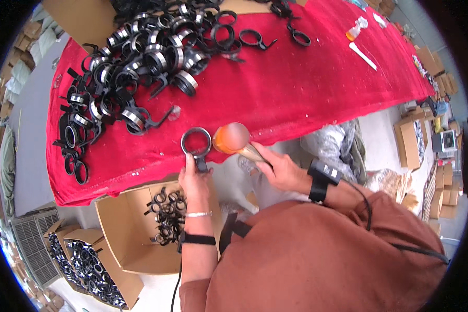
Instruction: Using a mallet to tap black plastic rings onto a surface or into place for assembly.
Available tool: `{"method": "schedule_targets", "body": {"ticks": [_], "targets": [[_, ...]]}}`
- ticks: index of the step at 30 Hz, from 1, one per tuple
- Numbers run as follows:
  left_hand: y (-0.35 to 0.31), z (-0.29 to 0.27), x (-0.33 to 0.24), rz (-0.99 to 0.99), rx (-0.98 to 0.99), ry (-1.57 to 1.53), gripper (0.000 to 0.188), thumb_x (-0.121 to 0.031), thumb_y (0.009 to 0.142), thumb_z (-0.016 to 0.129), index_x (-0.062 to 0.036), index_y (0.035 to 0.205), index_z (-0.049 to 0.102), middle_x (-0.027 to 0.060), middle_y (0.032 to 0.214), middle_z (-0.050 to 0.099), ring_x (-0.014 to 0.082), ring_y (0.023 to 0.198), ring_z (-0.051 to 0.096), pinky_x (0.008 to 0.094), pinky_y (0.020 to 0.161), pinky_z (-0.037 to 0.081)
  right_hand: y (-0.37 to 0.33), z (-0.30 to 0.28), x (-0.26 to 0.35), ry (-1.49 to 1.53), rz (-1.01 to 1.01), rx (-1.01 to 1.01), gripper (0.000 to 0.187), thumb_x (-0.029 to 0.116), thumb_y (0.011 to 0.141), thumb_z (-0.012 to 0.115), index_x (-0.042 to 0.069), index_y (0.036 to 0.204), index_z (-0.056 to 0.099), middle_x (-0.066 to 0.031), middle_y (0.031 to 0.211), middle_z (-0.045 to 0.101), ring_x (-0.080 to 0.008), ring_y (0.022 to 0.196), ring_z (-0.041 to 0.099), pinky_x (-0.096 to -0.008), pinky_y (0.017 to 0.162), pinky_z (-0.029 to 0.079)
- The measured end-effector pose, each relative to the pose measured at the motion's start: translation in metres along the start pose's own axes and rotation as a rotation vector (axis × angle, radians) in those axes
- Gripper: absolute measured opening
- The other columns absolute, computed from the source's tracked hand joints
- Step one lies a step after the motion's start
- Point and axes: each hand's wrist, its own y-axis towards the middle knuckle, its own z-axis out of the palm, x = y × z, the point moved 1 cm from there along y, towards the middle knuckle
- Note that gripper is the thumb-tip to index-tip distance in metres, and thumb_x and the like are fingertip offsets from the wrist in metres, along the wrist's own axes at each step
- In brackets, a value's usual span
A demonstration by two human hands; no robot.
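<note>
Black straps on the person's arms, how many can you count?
2 flat black straps: one around the left forearm, one around the right wrist near a boxy black device. Brown sleeves may hide more.

No readable text; tiny pale marking (334, 172) on wrist device (322, 170)

Red-clothed table (296, 93) spans the upper frame. Pale floor (374, 126) shows right of centre; cardboard boxes (407, 143) stand at right. Grey slatted unit (34, 242) sits lower left.

- Red cloth (301, 91) offers open room right of the piled black rings (157, 61), which block its far left.
- Held ring (201, 156) and orange-tipped tool (234, 138) leave scant room between.
</note>
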Motion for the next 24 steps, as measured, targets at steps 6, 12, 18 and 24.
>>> {"method": "schedule_targets", "body": {"ticks": [6, 12, 18, 24], "targets": [[-0.008, -0.011, 0.005, 0.021, 0.038, 0.060, 0.033, -0.037, 0.086, 0.064, -0.0066, 0.092, 0.052, 0.0033, 0.084, 0.058, 0.0135, 0.079, 0.056, 0.0310, 0.065, 0.048, -0.004, -0.003, 0.007, 0.067, 0.081, 0.021, 0.044, 0.024, 0.089, 0.055, 0.003, 0.126, 0.042, -0.0236, 0.090, 0.061, -0.0379, 0.083, 0.062, -0.0438, 0.071, 0.048], [-0.016, -0.019, -0.004, 0.153, 0.181, 0.312, 0.022, -0.028, 0.089, 0.060, -0.0062, 0.086, 0.059, -0.0004, 0.080, 0.059, 0.0072, 0.074, 0.051, 0.0223, 0.067, 0.042, 0.001, -0.020, -0.005, 0.189, 0.250, 0.233, 0.034, 0.028, 0.087, 0.061, 0.000, 0.105, 0.056, -0.0137, 0.076, 0.061, -0.0183, 0.075, 0.061, -0.0346, 0.065, 0.047], [-0.016, -0.021, -0.008, 0.126, 0.198, 0.475, 0.022, -0.030, 0.092, 0.054, -0.0094, 0.083, 0.058, -0.0026, 0.074, 0.056, 0.0075, 0.070, 0.052, 0.0233, 0.064, 0.043, 0.010, -0.043, 0.043, 0.080, -0.117, 0.094, 0.050, 0.017, 0.089, 0.055, 0.006, 0.136, 0.038, -0.0152, 0.089, 0.063, -0.0170, 0.075, 0.061, -0.0307, 0.068, 0.048], [-0.016, -0.021, -0.008, 0.156, 0.132, 0.448, 0.024, -0.027, 0.090, 0.056, -0.0067, 0.077, 0.060, -0.0028, 0.066, 0.054, 0.0070, 0.061, 0.046, 0.0234, 0.056, 0.037, 0.073, -0.031, 0.115, -0.045, -0.618, 0.090, 0.055, 0.018, 0.087, 0.057, 0.013, 0.138, 0.037, -0.0160, 0.075, 0.057, -0.0321, 0.066, 0.060, -0.0405, 0.060, 0.049]]}}
